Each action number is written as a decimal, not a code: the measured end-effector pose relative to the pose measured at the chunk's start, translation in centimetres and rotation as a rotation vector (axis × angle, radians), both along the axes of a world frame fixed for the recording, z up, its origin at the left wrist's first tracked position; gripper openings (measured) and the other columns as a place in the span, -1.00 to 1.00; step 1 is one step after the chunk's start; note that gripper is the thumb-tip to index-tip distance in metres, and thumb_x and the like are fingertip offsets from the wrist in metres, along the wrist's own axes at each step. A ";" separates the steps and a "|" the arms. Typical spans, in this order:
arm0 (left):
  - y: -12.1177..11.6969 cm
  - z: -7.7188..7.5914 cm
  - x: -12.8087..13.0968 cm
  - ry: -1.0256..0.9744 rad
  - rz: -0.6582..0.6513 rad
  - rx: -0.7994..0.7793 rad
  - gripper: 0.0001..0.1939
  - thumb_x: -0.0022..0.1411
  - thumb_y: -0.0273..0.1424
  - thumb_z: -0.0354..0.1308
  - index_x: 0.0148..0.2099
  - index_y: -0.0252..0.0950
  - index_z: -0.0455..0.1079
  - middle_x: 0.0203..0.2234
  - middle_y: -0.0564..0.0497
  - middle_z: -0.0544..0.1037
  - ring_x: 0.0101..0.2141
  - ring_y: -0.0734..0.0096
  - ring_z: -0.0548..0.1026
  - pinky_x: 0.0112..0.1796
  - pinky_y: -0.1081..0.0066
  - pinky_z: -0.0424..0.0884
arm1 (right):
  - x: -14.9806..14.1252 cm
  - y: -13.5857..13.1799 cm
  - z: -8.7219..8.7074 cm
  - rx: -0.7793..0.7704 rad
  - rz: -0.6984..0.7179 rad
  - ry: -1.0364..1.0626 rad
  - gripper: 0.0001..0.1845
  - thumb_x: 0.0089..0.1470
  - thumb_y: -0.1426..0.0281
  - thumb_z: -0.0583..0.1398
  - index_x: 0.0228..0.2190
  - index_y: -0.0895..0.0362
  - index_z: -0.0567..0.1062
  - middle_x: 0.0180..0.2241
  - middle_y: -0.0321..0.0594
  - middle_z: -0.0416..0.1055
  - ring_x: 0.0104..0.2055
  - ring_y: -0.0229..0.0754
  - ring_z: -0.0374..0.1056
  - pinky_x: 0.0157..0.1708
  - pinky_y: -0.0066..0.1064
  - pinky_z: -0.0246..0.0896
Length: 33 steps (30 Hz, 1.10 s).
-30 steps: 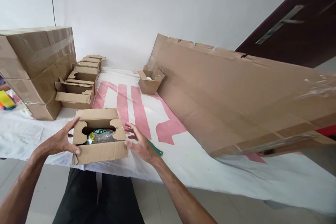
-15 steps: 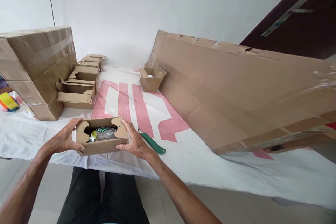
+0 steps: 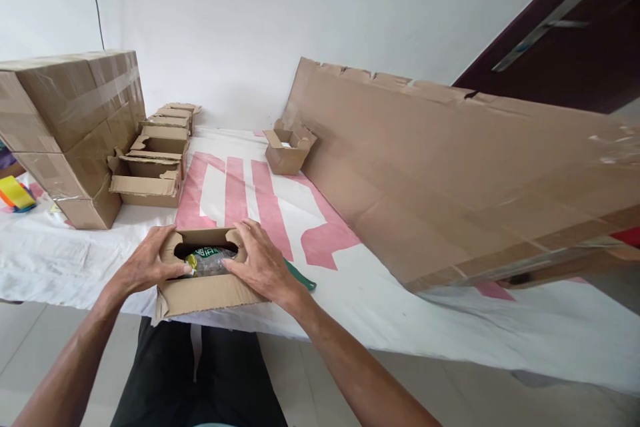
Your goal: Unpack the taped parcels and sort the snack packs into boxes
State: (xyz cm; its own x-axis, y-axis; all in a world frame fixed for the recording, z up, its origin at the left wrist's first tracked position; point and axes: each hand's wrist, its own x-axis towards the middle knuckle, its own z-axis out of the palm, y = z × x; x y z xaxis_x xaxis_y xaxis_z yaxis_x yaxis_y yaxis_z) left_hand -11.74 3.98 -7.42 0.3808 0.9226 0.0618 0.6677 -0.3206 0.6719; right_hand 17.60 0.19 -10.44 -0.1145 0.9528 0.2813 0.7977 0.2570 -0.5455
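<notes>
A small cardboard box [image 3: 205, 293] sits at the near edge of the table, its near flap sticking out toward me. Inside it shows a packet [image 3: 207, 260] with green and yellow print. My left hand [image 3: 150, 260] presses down on the box's left side flap, fingers curled over it. My right hand [image 3: 257, 263] lies on the right side flap, fingers bent onto the cardboard. A green-handled tool [image 3: 300, 277] lies on the cloth just right of my right hand, partly hidden by it.
Large taped cartons [image 3: 65, 127] are stacked at the left, with a row of small open boxes [image 3: 150, 167] beside them. Another small open box [image 3: 287, 147] sits farther back. A long flat cardboard sheet [image 3: 450, 180] leans across the right. The white cloth [image 3: 400, 307] has pink markings.
Both hands moved from the box's outer sides onto its top, folding the side flaps inward. The box shifted slightly right and its near flap now juts toward me.
</notes>
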 end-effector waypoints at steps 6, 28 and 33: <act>-0.5 -0.1 4.0 0.309 0.223 0.165 -0.51 0.16 -0.36 0.27 0.16 -0.25 0.47 0.07 -0.25 0.51 0.06 -0.20 0.57 0.02 -0.02 0.55 | -0.5 -0.4 2.6 -0.052 -0.016 -0.095 -0.64 0.18 0.49 0.19 0.01 0.04 0.51 0.09 -0.08 0.54 0.09 0.06 0.48 0.05 -0.13 0.44; -1.1 -0.6 -3.6 -0.506 0.213 -0.196 -0.30 0.17 -0.11 0.33 0.33 -0.17 0.47 0.25 -0.11 0.63 0.01 0.00 0.66 -0.09 0.18 0.64 | 0.9 1.1 5.5 -0.103 0.461 -0.464 -0.93 0.34 0.41 0.29 -0.18 0.08 0.62 -0.09 -0.10 0.59 0.01 0.04 0.48 -0.02 -0.18 0.36; -1.9 0.4 -3.6 -0.326 0.074 0.004 -0.29 0.21 0.03 0.42 0.34 -0.07 0.52 0.44 -0.14 0.42 0.34 -0.21 0.46 0.15 0.02 0.59 | -0.6 2.9 6.4 -0.244 0.525 -0.664 -0.94 0.23 0.44 0.39 -0.24 0.10 0.61 -0.14 -0.13 0.58 -0.08 0.02 0.49 -0.15 -0.26 0.24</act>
State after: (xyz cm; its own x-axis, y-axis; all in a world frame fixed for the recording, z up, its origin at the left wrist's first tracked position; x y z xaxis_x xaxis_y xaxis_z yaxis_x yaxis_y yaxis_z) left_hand -15.34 2.03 -6.98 0.2727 0.9464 0.1733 0.4391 -0.2827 0.8528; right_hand 17.01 3.12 -4.01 -0.6222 0.7560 -0.2032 0.7812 0.6165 -0.0983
